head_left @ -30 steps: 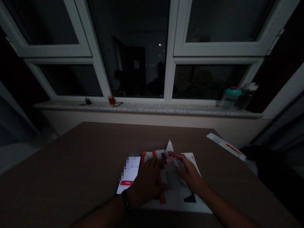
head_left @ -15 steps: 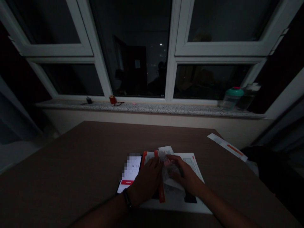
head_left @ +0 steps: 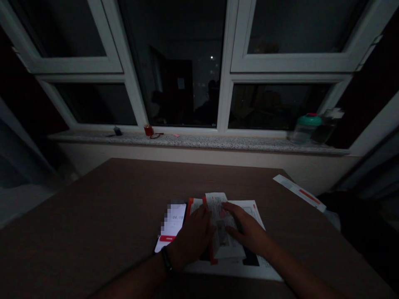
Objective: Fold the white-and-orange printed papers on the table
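Observation:
Near the front of the table, a narrow strip of printed, folded paper (head_left: 229,250) lies on top of a larger printed sheet (head_left: 246,272). My left hand (head_left: 195,232) rests along the strip's left edge, fingers stretched forward and lying flat on the paper. On the other side, my right hand (head_left: 247,228) touches the strip with its index finger and thumb spread apart. By the right index fingertip is a small pink patch (head_left: 223,213); whether it is print or a loose thing I cannot tell. My left hand hides part of the sheet.
A lit phone (head_left: 174,220) lies left of the sheet, partly behind my left hand. At the table's right edge is a white paper strip (head_left: 293,189) with an orange bar. On the stone sill (head_left: 202,141) stand a teal-lidded bottle (head_left: 307,126) and a small red container (head_left: 148,130).
The folded strip, tilted and crumpled before, now lies flatter with its printing visible. My right hand's fingers have spread from a closer grip on it. My left hand has barely moved.

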The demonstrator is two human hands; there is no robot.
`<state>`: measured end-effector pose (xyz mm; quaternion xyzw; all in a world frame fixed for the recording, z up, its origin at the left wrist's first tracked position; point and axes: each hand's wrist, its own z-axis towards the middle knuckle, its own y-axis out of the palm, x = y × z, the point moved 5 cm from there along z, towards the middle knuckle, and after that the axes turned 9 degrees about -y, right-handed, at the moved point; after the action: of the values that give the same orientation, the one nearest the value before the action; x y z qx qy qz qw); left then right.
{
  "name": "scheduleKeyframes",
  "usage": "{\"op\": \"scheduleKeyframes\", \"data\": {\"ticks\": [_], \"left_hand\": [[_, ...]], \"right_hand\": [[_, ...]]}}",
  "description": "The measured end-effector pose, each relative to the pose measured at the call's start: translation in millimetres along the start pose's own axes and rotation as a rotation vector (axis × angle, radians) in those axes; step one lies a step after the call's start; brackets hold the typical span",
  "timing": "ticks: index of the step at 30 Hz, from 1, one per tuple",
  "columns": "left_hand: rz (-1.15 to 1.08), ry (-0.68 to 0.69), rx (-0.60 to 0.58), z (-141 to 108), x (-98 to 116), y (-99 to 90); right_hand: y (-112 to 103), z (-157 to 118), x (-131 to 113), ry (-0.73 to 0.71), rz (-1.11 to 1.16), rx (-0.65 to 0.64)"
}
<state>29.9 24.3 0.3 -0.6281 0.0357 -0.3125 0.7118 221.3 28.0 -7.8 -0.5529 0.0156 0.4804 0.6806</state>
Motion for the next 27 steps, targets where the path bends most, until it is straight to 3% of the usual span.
{"op": "scheduleKeyframes", "data": {"ticks": [8, 14, 27], "left_hand": [[-0.136, 0.011, -0.089, 3.2, -10.3, 8.5], [-0.023, -0.005, 0.023, 2.6, -10.0, 2.2], [0.035, 0.008, -0.067, 4.5, -11.5, 7.4]], "right_hand": [[4.4, 1.6, -5.5, -0.005, -0.074, -0.015], [4.9, 1.3, -10.6, -0.012, -0.075, -0.012], [2.9, 1.4, -14.8, 0.01, -0.017, -0.003]]}}
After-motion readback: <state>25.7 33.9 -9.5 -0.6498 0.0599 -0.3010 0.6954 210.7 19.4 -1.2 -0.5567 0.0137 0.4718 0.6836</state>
